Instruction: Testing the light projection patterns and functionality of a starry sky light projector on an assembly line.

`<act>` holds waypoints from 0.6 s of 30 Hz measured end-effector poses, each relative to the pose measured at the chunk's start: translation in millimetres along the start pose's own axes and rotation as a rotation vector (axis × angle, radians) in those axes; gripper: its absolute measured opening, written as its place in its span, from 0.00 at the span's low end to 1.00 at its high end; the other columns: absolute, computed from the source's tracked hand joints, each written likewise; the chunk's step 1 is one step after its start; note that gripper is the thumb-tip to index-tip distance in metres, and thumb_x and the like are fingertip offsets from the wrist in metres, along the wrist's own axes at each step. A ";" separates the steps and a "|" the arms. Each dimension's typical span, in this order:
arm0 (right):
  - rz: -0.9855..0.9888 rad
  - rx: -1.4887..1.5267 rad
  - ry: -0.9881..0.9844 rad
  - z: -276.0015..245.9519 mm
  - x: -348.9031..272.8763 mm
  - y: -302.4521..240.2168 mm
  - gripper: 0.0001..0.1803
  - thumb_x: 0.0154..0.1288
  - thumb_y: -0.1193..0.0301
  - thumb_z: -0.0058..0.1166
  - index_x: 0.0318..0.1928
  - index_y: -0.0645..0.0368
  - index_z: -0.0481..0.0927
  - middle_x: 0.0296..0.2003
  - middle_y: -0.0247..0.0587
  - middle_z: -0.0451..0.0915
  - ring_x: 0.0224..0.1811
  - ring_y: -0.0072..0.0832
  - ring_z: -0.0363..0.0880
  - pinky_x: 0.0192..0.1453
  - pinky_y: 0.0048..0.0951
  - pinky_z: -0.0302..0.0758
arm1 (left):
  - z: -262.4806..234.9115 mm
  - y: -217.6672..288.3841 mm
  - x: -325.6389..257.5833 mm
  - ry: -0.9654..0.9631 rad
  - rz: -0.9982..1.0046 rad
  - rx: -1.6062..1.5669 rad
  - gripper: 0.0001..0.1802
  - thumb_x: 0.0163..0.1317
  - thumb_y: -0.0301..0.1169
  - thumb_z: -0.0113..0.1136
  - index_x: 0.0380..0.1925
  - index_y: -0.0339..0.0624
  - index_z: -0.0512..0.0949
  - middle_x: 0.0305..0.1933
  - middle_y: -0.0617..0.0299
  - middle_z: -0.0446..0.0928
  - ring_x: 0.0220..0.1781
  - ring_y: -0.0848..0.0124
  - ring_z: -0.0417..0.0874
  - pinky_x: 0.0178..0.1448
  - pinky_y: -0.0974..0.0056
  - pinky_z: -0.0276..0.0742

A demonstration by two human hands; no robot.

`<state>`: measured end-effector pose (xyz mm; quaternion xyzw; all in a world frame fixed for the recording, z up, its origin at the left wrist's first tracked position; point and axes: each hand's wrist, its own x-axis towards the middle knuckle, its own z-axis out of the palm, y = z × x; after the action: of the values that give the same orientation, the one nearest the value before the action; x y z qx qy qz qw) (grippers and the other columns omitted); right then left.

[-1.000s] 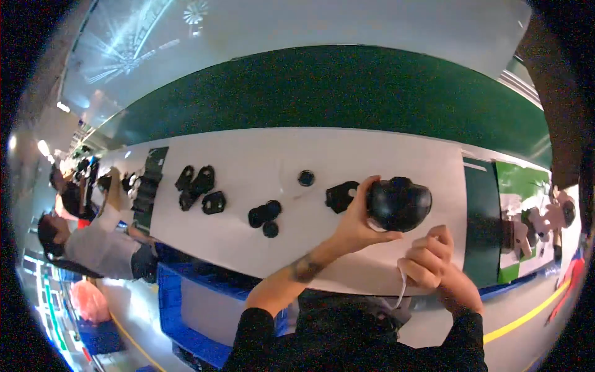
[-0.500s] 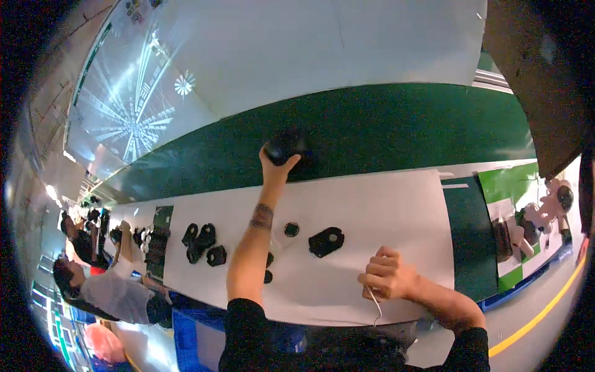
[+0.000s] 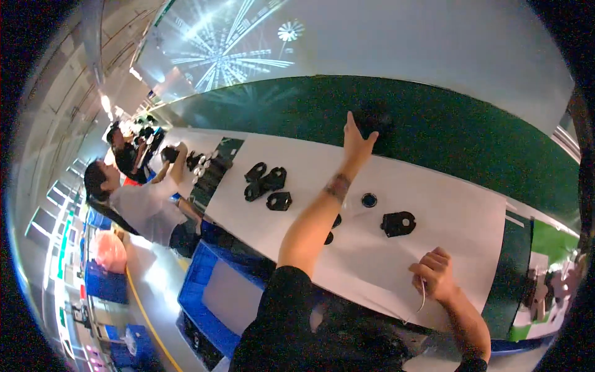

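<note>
My left hand (image 3: 356,141) reaches far across the white work sheet (image 3: 446,204) to the green belt (image 3: 471,136), fingers apart. Just beyond its fingertips a dark rounded black part (image 3: 377,119) lies on the belt, blurred; the hand no longer holds it. My right hand (image 3: 434,274) rests as a fist near the sheet's front edge, closed on a thin pale cord (image 3: 423,296) that hangs down. A black bracket (image 3: 398,223) and a small black ring (image 3: 369,199) lie on the sheet between the hands.
Several black parts (image 3: 266,181) lie grouped on the sheet's left; two small ones (image 3: 333,228) are half hidden by my forearm. Two co-workers (image 3: 142,201) work further left along the table. Blue crates (image 3: 211,291) stand below the table's front edge.
My left hand carried the black rounded part from above the sheet out to the green belt and let go of it. My right hand stayed closed near the front edge.
</note>
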<state>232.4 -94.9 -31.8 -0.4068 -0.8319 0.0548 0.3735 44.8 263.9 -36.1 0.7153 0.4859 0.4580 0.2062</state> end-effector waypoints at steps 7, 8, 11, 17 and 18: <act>0.007 0.013 -0.117 19.0 -11.2 3.4 0.08 0.49 0.73 0.62 0.33 0.58 0.82 0.26 0.43 0.79 0.30 0.43 0.77 0.34 0.41 0.69 | -117.9 72.3 -171.7 0.051 0.180 -0.270 0.34 0.61 0.26 0.70 0.67 0.37 0.68 0.60 0.49 0.78 0.60 0.58 0.80 0.63 0.58 0.76; 0.052 0.034 -0.147 21.8 -13.0 0.5 0.08 0.50 0.71 0.62 0.33 0.55 0.82 0.26 0.41 0.80 0.30 0.42 0.77 0.35 0.42 0.69 | -140.3 83.5 -210.4 0.018 0.201 -0.288 0.31 0.63 0.27 0.69 0.65 0.36 0.69 0.57 0.52 0.79 0.55 0.57 0.81 0.59 0.58 0.77; 0.101 0.020 -0.159 26.5 -9.3 -1.6 0.06 0.57 0.74 0.60 0.36 0.60 0.83 0.27 0.45 0.78 0.30 0.44 0.74 0.37 0.46 0.70 | -192.6 104.3 -316.9 0.084 0.089 -0.277 0.20 0.62 0.25 0.69 0.54 0.36 0.77 0.48 0.53 0.83 0.45 0.59 0.85 0.50 0.62 0.80; 0.079 -0.041 -0.224 25.5 -5.7 -1.1 0.07 0.56 0.80 0.57 0.37 0.58 0.81 0.27 0.45 0.76 0.32 0.45 0.74 0.37 0.43 0.70 | -321.0 -80.1 -512.1 0.524 -0.712 -0.172 0.15 0.71 0.37 0.65 0.51 0.41 0.78 0.45 0.60 0.82 0.44 0.72 0.81 0.51 0.64 0.78; 0.122 -0.032 -0.214 26.3 -6.9 -4.1 0.08 0.56 0.81 0.57 0.36 0.58 0.81 0.27 0.45 0.76 0.31 0.45 0.74 0.37 0.44 0.70 | -353.7 -124.1 -537.5 0.698 -0.782 -0.563 0.19 0.71 0.41 0.65 0.53 0.39 0.77 0.47 0.60 0.80 0.49 0.70 0.79 0.56 0.63 0.77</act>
<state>214.9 -97.0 -53.0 -0.4544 -0.8414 0.1070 0.2721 -378.9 -209.4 -197.1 0.2084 0.6123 0.6673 0.3692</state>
